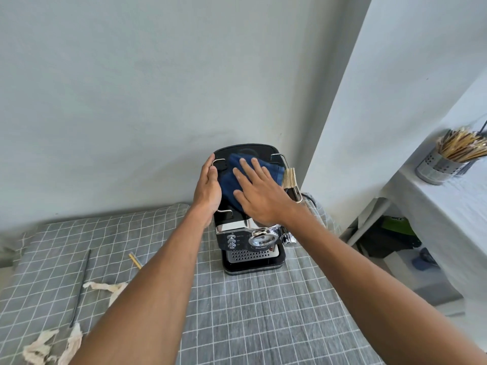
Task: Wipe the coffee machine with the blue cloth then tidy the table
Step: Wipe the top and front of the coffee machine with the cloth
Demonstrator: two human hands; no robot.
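pressing flat, fingers spread, right hand (259, 192) pins cloth (232, 180) atop machine (247, 225); left hand (208, 188) cups machine's left edge, gripping nothing else; cloth mostly hidden.

I'm seeing both bare forearms reaching forward, my left hand (208, 189) standing on edge, fingers curling round and thumb up, my right hand (259, 194) lying flat, palm down, fingers spreading, hands close together.

metal caddy (439, 166) (holding sticks (463, 145)), white wall (131, 88)
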